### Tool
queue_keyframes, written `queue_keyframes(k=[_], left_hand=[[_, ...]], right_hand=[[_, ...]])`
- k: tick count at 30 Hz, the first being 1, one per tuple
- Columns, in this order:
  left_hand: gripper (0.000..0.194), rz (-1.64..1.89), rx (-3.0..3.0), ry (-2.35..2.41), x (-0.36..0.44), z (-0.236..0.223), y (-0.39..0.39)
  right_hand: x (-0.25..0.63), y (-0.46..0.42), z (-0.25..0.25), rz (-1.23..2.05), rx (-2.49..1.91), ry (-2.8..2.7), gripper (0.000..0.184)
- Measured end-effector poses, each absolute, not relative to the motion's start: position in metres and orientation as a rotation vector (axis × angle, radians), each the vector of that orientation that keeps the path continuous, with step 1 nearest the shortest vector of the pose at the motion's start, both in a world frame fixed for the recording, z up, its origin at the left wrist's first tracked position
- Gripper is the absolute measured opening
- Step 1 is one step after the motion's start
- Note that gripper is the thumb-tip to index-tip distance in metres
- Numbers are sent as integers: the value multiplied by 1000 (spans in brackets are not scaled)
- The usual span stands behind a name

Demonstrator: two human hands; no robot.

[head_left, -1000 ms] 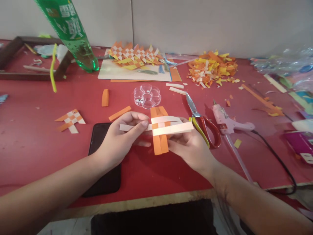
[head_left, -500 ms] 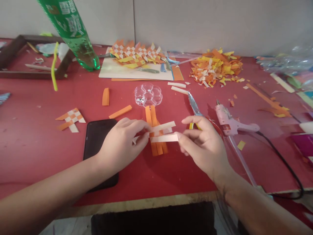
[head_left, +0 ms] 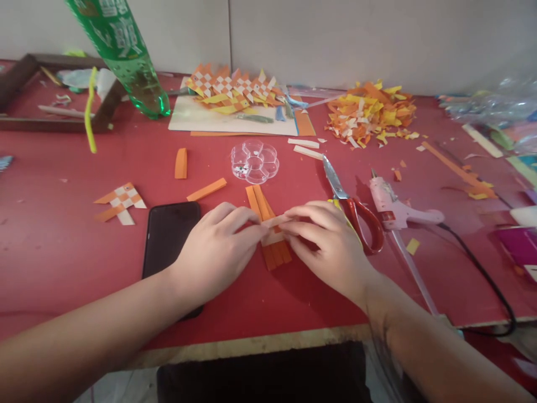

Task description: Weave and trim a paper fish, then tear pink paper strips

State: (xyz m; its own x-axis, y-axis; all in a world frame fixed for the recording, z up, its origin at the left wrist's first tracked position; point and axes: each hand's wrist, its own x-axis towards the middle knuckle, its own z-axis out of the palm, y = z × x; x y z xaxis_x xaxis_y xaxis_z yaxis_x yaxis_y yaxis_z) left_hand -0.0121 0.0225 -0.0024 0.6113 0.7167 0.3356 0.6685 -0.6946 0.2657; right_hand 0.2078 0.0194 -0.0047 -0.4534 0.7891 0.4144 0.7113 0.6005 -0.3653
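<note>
Both hands meet over a small weave of orange and white paper strips (head_left: 268, 224) lying on the red table (head_left: 62, 235). My left hand (head_left: 218, 246) pinches the weave's left side, fingers curled over the white strips. From the right, my right hand (head_left: 325, 240) closes its fingertips on the same strips. Orange strip ends stick out above and below the fingers. Much of the white strips is hidden under the hands.
A black phone (head_left: 170, 235) lies left of my left hand. Red-handled scissors (head_left: 352, 207) and a pink glue gun (head_left: 396, 210) with its cord lie to the right. A clear flower-shaped box (head_left: 254, 161), loose orange strips, a finished weave (head_left: 121, 201), a scrap pile (head_left: 369, 115) and a green bottle (head_left: 121, 53) sit farther back.
The hands have lowered the weave to the table and drawn together over it. The white strips that stuck out sideways are now mostly covered by the fingers.
</note>
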Motion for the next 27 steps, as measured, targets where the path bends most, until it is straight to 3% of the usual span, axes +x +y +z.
queue_keyframes(k=[5,13,19,27], left_hand=[[26,605,2878,1041,-11,-1,17],[26,620,2971,945,-6,7,7],[28,649,2926,876,-5,6,6],[29,671,3025,912,-4,6,4]], right_hand=[[211,18,-4,164,-1272,-2348,18],[222,25,-3,-274,-1511,-2087,19],[215,20,3,37,-1184,-2285,15],[209,21,0,194,-1197,-2437,13]])
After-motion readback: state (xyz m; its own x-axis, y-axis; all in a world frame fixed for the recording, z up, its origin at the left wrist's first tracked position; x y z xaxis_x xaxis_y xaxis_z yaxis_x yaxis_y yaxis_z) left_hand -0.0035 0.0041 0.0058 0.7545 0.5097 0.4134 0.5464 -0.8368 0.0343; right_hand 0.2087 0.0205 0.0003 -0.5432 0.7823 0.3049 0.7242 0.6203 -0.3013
